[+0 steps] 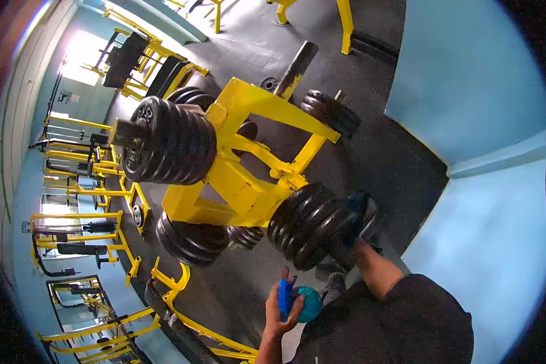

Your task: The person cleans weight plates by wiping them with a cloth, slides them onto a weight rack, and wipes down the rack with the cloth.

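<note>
My left hand (281, 309) is wrapped around what looks like a spray bottle (309, 304), with a blue head and a rounded teal body. My right forearm (376, 267) reaches to the end of a stack of black weight plates (309, 224) on a yellow rack (242, 188). There my right hand is hidden among the plates and a dark bluish thing (359, 209), perhaps a cloth, so its fingers do not show. Another thick stack of black plates (170, 142) hangs on the rack's upper left peg.
More plates hang low on the rack, including a stack at its far right (330, 112). A bare peg (297, 67) juts up at the back. Light blue walls (485, 85) close in on the right. Yellow gym machines (91, 224) line the left side. A small plate (270, 84) lies on the dark floor.
</note>
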`<action>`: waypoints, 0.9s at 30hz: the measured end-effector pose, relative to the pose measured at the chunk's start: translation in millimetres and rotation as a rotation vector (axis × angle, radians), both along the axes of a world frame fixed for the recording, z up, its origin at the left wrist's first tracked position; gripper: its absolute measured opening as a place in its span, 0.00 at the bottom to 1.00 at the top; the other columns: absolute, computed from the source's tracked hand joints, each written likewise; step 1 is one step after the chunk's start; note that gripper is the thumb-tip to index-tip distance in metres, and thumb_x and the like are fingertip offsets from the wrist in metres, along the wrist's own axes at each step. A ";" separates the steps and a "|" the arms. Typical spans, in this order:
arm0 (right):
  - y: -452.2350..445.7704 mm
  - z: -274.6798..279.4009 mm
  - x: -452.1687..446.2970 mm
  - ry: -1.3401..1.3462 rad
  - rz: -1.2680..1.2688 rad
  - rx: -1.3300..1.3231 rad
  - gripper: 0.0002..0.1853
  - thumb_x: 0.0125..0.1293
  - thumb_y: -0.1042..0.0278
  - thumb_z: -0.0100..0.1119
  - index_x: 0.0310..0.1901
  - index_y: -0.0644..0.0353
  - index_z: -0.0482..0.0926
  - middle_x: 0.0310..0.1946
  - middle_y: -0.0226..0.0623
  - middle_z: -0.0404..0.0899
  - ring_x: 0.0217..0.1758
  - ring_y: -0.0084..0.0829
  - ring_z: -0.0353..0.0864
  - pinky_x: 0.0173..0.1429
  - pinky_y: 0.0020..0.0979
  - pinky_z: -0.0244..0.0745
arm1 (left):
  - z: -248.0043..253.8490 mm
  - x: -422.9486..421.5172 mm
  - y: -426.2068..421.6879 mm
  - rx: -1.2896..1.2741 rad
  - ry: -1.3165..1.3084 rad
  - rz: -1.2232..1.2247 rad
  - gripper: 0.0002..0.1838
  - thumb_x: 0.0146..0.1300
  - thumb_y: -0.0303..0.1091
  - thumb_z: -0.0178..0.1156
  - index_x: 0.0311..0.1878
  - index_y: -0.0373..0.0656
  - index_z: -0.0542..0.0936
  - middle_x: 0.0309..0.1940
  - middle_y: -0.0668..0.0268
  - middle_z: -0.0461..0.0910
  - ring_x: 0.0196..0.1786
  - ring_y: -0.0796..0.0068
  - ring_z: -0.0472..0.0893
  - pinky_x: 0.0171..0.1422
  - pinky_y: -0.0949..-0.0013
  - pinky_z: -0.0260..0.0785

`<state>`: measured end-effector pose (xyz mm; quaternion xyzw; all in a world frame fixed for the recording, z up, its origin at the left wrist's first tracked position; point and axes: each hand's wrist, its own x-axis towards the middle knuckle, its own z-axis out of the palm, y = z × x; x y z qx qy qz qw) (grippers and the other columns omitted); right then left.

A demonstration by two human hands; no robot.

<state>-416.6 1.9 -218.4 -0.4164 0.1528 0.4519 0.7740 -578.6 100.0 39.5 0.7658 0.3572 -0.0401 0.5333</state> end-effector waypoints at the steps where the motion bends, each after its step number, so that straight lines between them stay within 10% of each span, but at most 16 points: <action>1: 7.0 -3.1 -9.0 -0.003 -0.034 -0.025 0.29 0.61 0.53 0.62 0.60 0.58 0.68 0.55 0.44 0.69 0.57 0.39 0.70 0.63 0.41 0.64 | -12.6 -11.7 5.2 -0.083 -0.103 0.046 0.25 0.57 0.31 0.64 0.58 0.39 0.69 0.49 0.62 0.77 0.45 0.73 0.79 0.49 0.69 0.73; 8: 89.8 55.2 -139.4 -0.309 -0.094 -0.096 0.25 0.63 0.54 0.60 0.56 0.60 0.70 0.48 0.42 0.73 0.50 0.37 0.74 0.59 0.40 0.68 | -20.7 -79.3 62.3 -0.214 -0.070 0.119 0.22 0.55 0.25 0.60 0.55 0.41 0.71 0.57 0.57 0.73 0.41 0.73 0.77 0.48 0.69 0.72; 12: 82.8 151.3 -137.7 -0.704 -0.022 0.071 0.23 0.64 0.55 0.60 0.53 0.62 0.71 0.45 0.41 0.75 0.47 0.36 0.77 0.56 0.39 0.71 | -20.4 -129.2 98.2 0.182 -0.091 -0.135 0.22 0.54 0.25 0.60 0.54 0.41 0.71 0.50 0.57 0.75 0.40 0.71 0.78 0.46 0.69 0.72; 17: 38.3 239.8 -106.6 -0.393 -0.708 0.169 0.20 0.65 0.56 0.59 0.50 0.63 0.73 0.41 0.40 0.78 0.42 0.35 0.80 0.53 0.38 0.75 | 6.4 -125.4 102.7 0.045 -0.261 -0.173 0.20 0.52 0.23 0.62 0.51 0.39 0.74 0.52 0.56 0.73 0.48 0.69 0.78 0.50 0.69 0.74; 20: 24.7 280.4 -89.7 -0.325 -1.061 0.022 0.20 0.65 0.56 0.59 0.50 0.64 0.73 0.40 0.40 0.79 0.42 0.36 0.80 0.53 0.40 0.75 | 8.5 -118.5 93.0 -0.511 -0.273 0.071 0.21 0.51 0.21 0.63 0.51 0.39 0.75 0.53 0.55 0.72 0.51 0.69 0.77 0.52 0.69 0.74; 23: 25.9 258.2 -82.9 -0.265 -1.262 -0.221 0.22 0.64 0.55 0.61 0.50 0.64 0.73 0.42 0.42 0.78 0.49 0.40 0.78 0.57 0.48 0.71 | 39.3 -91.5 77.4 -0.329 -0.456 -0.225 0.23 0.51 0.17 0.61 0.52 0.38 0.73 0.56 0.54 0.70 0.54 0.67 0.77 0.53 0.68 0.75; 25: 43.0 164.7 -81.5 -0.703 -0.559 -0.837 0.30 0.64 0.51 0.60 0.60 0.61 0.65 0.56 0.51 0.68 0.61 0.48 0.69 0.64 0.52 0.62 | 42.2 -86.3 72.1 -0.455 -0.522 -0.185 0.23 0.51 0.18 0.61 0.53 0.37 0.73 0.57 0.52 0.70 0.55 0.66 0.76 0.54 0.66 0.75; 27: 65.4 150.1 -85.4 -1.521 -0.489 -1.002 0.37 0.68 0.50 0.53 0.73 0.56 0.51 0.72 0.56 0.51 0.72 0.54 0.56 0.71 0.52 0.52 | 38.0 -80.4 68.3 -0.591 -0.572 -0.152 0.23 0.52 0.18 0.60 0.53 0.36 0.72 0.57 0.50 0.70 0.56 0.65 0.76 0.54 0.65 0.75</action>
